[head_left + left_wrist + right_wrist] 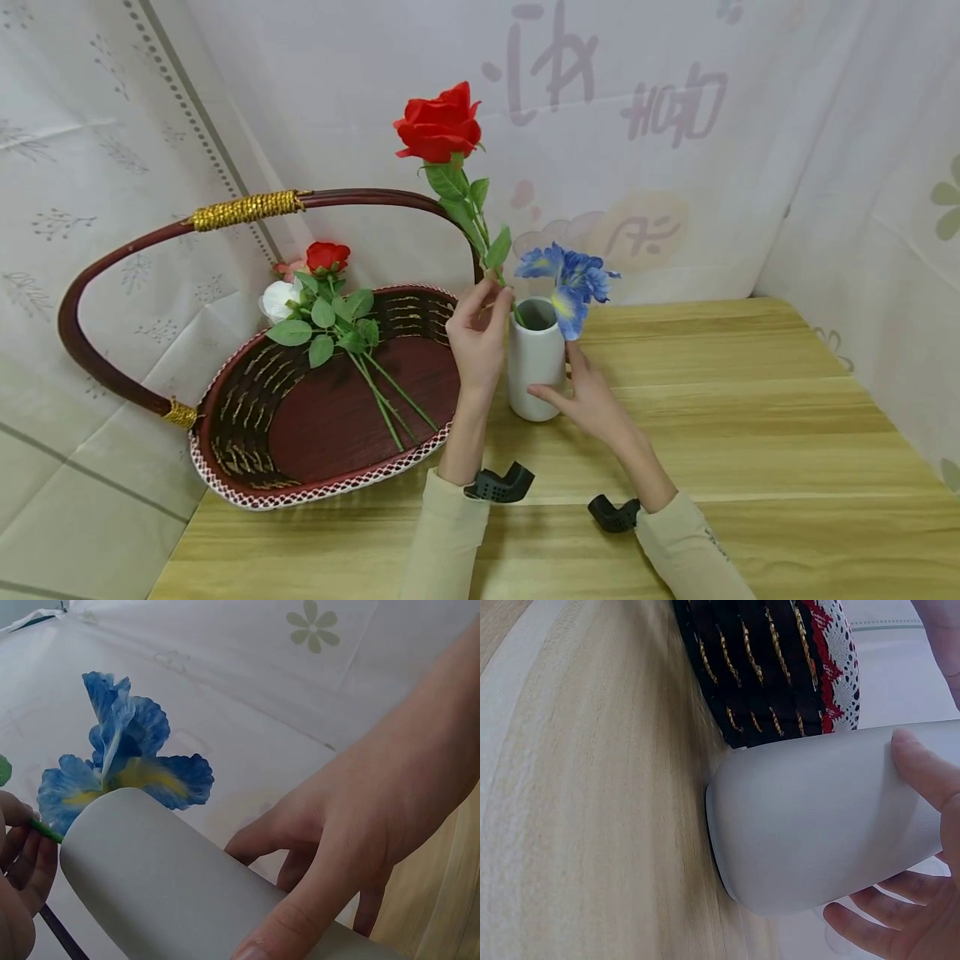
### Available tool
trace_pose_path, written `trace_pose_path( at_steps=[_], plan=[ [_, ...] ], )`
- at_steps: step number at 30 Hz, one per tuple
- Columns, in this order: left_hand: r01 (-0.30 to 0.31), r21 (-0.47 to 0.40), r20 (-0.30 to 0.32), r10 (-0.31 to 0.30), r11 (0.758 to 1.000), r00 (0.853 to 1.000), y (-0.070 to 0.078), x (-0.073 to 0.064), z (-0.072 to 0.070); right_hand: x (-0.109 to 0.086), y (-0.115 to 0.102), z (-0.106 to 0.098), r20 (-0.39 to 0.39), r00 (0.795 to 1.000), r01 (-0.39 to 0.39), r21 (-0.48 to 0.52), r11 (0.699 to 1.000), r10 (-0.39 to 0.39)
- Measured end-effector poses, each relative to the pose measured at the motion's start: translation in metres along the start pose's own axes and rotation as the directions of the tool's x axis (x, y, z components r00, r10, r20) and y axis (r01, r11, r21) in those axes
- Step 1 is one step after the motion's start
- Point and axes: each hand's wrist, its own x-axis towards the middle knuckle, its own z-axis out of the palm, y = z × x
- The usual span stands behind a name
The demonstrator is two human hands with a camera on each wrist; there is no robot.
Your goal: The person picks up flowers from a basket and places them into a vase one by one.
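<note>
A long-stemmed red rose (441, 125) stands tilted over the white vase (534, 375), its leafy stem pinched low down between the thumb and fingers of my left hand (477, 337). The stem's lower end reaches into the vase mouth. My right hand (592, 400) grips the vase from the right, thumb on the near side and fingers round the back, as the right wrist view also shows. A blue iris (573, 279) with yellow markings leans out over the vase's right rim. The vase stands upright on the table (615, 810).
To the left is a dark red woven basket (315, 417) with a tall arched handle (247, 208) and lace-trimmed rim. A white rose (281, 301), a smaller red rose (327, 256) and a pink bloom lie across its back edge. Patterned cloth (675, 192) hangs behind the table.
</note>
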Motion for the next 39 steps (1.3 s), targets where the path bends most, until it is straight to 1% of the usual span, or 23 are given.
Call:
trace_pose_path(
  at_steps=[5,11,15,20,23,26,28,29,30,32,36,39],
  plan=[
    [0.03,0.04,0.008,-0.03,0.999,1.0,-0.002,0.0,-0.002,0.0,0.0,0.0,0.008,1.0,-0.005,0.019,1.0,0.005],
    [0.065,0.064,0.037,-0.067,0.996,0.997,-0.003,0.0,-0.004,0.001,0.002,0.0,0.01,1.0,0.003,0.036,0.999,-0.004],
    [0.063,0.102,0.052,-0.068,0.993,0.996,-0.003,-0.001,-0.004,0.0,0.001,0.0,0.01,1.0,-0.004,0.033,0.999,0.003],
    [0.019,0.182,0.068,-0.031,0.983,0.997,-0.002,-0.001,-0.004,0.001,0.0,0.0,0.005,1.0,-0.006,0.018,1.0,0.006],
    [-0.026,0.225,0.08,0.009,0.974,0.997,0.002,0.0,-0.002,0.001,0.0,0.0,0.004,1.0,-0.004,0.017,1.0,0.003],
    [-0.076,0.257,0.092,0.054,0.963,0.994,0.016,0.001,0.002,0.0,-0.001,0.0,0.005,1.0,-0.003,0.017,1.0,0.003],
    [-0.098,0.275,0.1,0.073,0.956,0.992,0.024,0.002,0.005,0.0,-0.001,0.0,0.005,1.0,-0.006,0.018,1.0,0.006],
    [-0.105,0.284,0.102,0.079,0.953,0.992,0.028,0.002,0.006,0.0,-0.001,-0.001,0.006,1.0,-0.007,0.018,1.0,0.007],
    [-0.115,0.293,0.105,0.088,0.949,0.991,0.028,0.002,0.006,0.0,-0.001,-0.001,0.006,1.0,-0.009,0.018,1.0,0.009],
    [-0.125,0.311,0.109,0.095,0.942,0.989,0.02,0.002,0.004,0.0,-0.002,-0.001,0.008,1.0,-0.006,0.02,1.0,0.006],
    [-0.144,0.344,0.116,0.111,0.928,0.987,-0.002,0.0,-0.002,0.001,-0.002,-0.001,0.01,1.0,0.013,0.029,0.999,-0.013],
    [-0.167,0.37,0.13,0.127,0.914,0.983,-0.008,-0.001,-0.005,0.001,-0.001,-0.001,0.009,1.0,0.024,0.037,0.999,-0.024]
  ],
)
